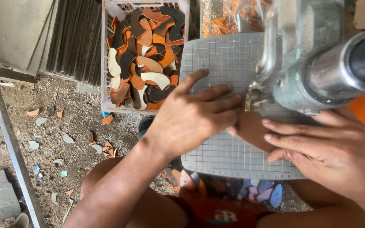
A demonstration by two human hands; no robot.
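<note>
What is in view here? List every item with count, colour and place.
brown piece: one, on the grid plate, pressed flat under both hands
grid plate: one, grey, centre, bed of the machine
machine: one, grey-green metal, upper right, its tip beside the fingers
crate: one, white, upper centre, full of curved offcuts
curved offcuts: many, orange, brown, black, cream, in the crate
scraps: many, mixed colours, on the dirt floor at left
sheets: a stack, grey, upper left
left hand: flat on the plate
right hand: lower right, fingers on the piece
</note>
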